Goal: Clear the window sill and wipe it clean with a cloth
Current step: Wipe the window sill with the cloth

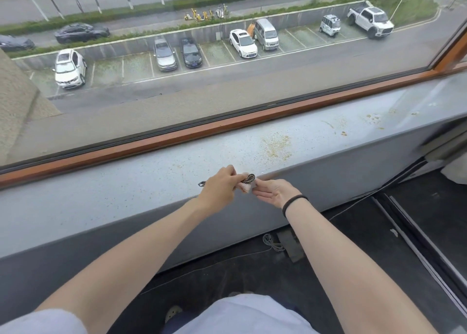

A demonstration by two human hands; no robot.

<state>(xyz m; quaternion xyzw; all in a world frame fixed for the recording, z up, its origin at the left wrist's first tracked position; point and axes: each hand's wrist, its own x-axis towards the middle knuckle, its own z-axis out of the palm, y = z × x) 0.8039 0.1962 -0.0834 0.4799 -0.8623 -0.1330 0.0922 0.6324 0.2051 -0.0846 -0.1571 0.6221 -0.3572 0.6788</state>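
Note:
A long grey window sill point(131, 182) runs below the wooden window frame point(227, 125). Tan crumbs point(276, 145) lie scattered on it right of centre, with more specks farther right point(374, 119). At the sill's front edge my left hand point(221, 186) grips a dark braided cord point(249, 178) together with a small pale scrap point(245, 187). One end of the cord pokes out to the left of that hand. My right hand point(274, 191), a black band on its wrist, lies palm-up with relaxed fingers touching the scrap.
Behind the glass is a street with parked cars. Below the sill lies a dark floor point(252, 270) with a thin cable, a coiled white cord point(271, 241) and a dark flat piece point(290, 245). A dark rail point(417, 253) runs diagonally at right.

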